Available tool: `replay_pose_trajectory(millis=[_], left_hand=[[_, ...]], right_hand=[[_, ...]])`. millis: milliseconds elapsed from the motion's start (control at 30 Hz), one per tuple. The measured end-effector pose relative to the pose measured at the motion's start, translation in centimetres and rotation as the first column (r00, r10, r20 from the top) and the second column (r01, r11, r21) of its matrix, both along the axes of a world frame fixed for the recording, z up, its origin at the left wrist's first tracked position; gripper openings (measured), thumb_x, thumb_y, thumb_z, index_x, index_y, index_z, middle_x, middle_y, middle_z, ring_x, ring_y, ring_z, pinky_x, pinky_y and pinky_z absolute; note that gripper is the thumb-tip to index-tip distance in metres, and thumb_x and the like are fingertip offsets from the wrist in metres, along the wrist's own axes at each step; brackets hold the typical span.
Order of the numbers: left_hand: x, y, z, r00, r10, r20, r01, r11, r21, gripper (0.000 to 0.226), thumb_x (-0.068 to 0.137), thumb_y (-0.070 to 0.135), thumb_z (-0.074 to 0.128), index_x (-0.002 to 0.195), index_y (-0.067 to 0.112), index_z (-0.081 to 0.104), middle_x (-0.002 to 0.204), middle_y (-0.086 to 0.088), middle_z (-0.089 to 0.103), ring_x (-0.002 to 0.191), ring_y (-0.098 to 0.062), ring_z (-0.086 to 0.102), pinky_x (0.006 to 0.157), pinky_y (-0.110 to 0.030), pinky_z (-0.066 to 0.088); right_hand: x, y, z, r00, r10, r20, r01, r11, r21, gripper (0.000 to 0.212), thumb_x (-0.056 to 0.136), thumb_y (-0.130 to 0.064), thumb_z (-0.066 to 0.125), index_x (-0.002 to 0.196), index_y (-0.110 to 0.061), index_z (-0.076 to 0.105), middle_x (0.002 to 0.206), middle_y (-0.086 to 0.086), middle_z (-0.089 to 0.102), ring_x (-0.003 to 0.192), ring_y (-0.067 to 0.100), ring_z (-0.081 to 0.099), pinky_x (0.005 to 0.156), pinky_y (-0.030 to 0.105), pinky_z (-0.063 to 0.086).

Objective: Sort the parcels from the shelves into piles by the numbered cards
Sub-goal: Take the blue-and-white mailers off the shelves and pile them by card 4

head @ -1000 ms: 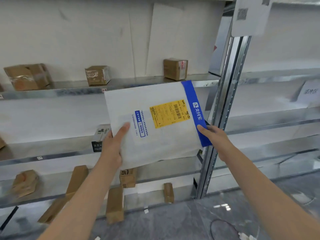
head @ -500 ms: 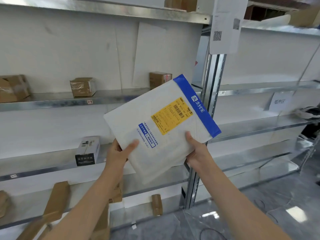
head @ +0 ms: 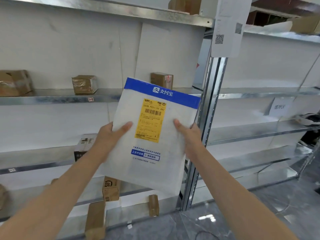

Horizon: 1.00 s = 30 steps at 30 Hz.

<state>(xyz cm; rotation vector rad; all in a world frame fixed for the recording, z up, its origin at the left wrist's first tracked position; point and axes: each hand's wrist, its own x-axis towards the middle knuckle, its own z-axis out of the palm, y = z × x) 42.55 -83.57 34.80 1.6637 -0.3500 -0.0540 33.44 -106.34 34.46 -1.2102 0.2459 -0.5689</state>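
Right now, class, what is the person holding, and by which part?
A white envelope, gripped at its two side edges by left hand and right hand.

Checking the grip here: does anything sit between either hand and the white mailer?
Nothing visible does. The left hand and right hand hold the white mailer directly, thumbs on its front either side of the yellow label.

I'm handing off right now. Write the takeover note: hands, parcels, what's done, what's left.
The left hand grips the white mailer at its left edge, thumb on the front; the right hand grips the right edge likewise.
Done: the mailer is off the shelves, held upright, yellow label facing the camera.
Left: carry it to its pile; the numbered cards are not in view. Brown boxes sit on the shelves, unsorted.
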Motion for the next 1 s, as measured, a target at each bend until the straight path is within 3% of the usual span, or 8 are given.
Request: replay_pose_trajectory(millis=[100, 200, 400, 500, 600, 667, 767, 1000], left_hand=[[0.0, 0.9, 0.1, 0.994, 0.105, -0.009, -0.105, 0.979, -0.176, 0.027, 0.078, 0.042, 0.075, 0.092, 0.020, 0.068, 0.080, 0.004, 0.076, 0.071, -0.016, 0.072, 0.054, -0.027, 0.055], [0.1, 2.5, 0.0, 0.986, 0.163, -0.032, -0.165, 0.948, -0.272, 0.029, 0.079, 0.041, 0.074, 0.098, 0.019, 0.068, 0.089, 0.003, 0.075, 0.080, -0.017, 0.072, 0.063, -0.031, 0.058], [0.6, 8.3, -2.2, 0.933, 0.355, -0.057, -0.357, 0.895, -0.267, 0.034, 0.090, 0.049, 0.057, 0.106, 0.019, 0.061, 0.094, 0.006, 0.070, 0.085, -0.016, 0.067, 0.068, -0.029, 0.053], [0.9, 12.7, -3.8, 0.884, 0.462, -0.068, -0.463, 0.846, -0.266, 0.023, 0.093, 0.038, 0.055, 0.105, 0.020, 0.064, 0.100, 0.003, 0.067, 0.094, -0.020, 0.063, 0.077, -0.032, 0.051], [0.1, 17.2, -4.6, 0.843, 0.535, -0.058, -0.531, 0.810, -0.247, 0.016, 0.094, 0.031, 0.056, 0.100, 0.023, 0.068, 0.094, 0.005, 0.071, 0.087, -0.015, 0.065, 0.071, -0.028, 0.052], [-0.6, 20.4, -5.1, 0.811, 0.581, -0.066, -0.578, 0.779, -0.245, 0.015, 0.094, 0.032, 0.057, 0.098, 0.024, 0.069, 0.097, -0.001, 0.072, 0.088, -0.019, 0.067, 0.075, -0.036, 0.054], [-1.9, 25.8, -5.9, 0.750, 0.649, -0.125, -0.656, 0.707, -0.265, 0.014, 0.093, 0.031, 0.060, 0.102, 0.028, 0.070, 0.101, 0.002, 0.073, 0.096, -0.023, 0.068, 0.086, -0.044, 0.056], [-6.2, 39.0, -7.5, 0.607, 0.745, -0.277, -0.786, 0.511, -0.348, 0.019, 0.091, 0.032, 0.062, 0.108, 0.032, 0.070, 0.103, 0.010, 0.073, 0.098, -0.018, 0.069, 0.085, -0.041, 0.057]], right_hand=[[0.5, 0.6, 1.2, 0.990, 0.102, -0.097, -0.117, 0.978, -0.171, 0.039, 0.088, -0.040, 0.066, 0.120, -0.025, 0.050, 0.108, -0.008, 0.070, 0.093, 0.012, 0.069, 0.067, 0.030, 0.056], [1.7, 1.6, 1.6, 0.980, 0.164, -0.110, -0.186, 0.952, -0.242, 0.029, 0.096, -0.033, 0.056, 0.123, -0.023, 0.055, 0.112, -0.005, 0.070, 0.100, 0.016, 0.068, 0.079, 0.034, 0.057], [6.6, 6.8, -0.2, 0.978, 0.188, -0.095, -0.206, 0.949, -0.238, 0.024, 0.097, -0.024, 0.056, 0.120, -0.019, 0.061, 0.111, 0.001, 0.071, 0.100, 0.021, 0.068, 0.085, 0.043, 0.057], [8.9, 10.3, -2.2, 0.959, 0.245, -0.141, -0.274, 0.928, -0.252, 0.021, 0.097, -0.027, 0.056, 0.116, -0.022, 0.063, 0.113, 0.002, 0.070, 0.101, 0.021, 0.069, 0.083, 0.042, 0.058], [11.1, 14.7, -3.5, 0.933, 0.311, -0.180, -0.350, 0.900, -0.259, 0.022, 0.096, -0.031, 0.058, 0.117, -0.026, 0.064, 0.116, 0.001, 0.068, 0.101, 0.020, 0.068, 0.084, 0.042, 0.057], [12.2, 18.0, -3.9, 0.907, 0.378, -0.184, -0.414, 0.878, -0.241, 0.024, 0.096, -0.029, 0.057, 0.119, -0.024, 0.062, 0.113, -0.002, 0.071, 0.099, 0.019, 0.069, 0.080, 0.039, 0.057], [13.5, 23.8, -4.2, 0.850, 0.486, -0.202, -0.524, 0.819, -0.235, 0.025, 0.097, -0.027, 0.056, 0.121, -0.023, 0.061, 0.112, -0.004, 0.072, 0.099, 0.019, 0.070, 0.082, 0.041, 0.057], [15.6, 39.6, -4.9, 0.696, 0.666, -0.268, -0.717, 0.631, -0.296, 0.027, 0.094, -0.033, 0.060, 0.120, -0.028, 0.063, 0.113, -0.005, 0.071, 0.102, 0.022, 0.069, 0.090, 0.050, 0.054]])
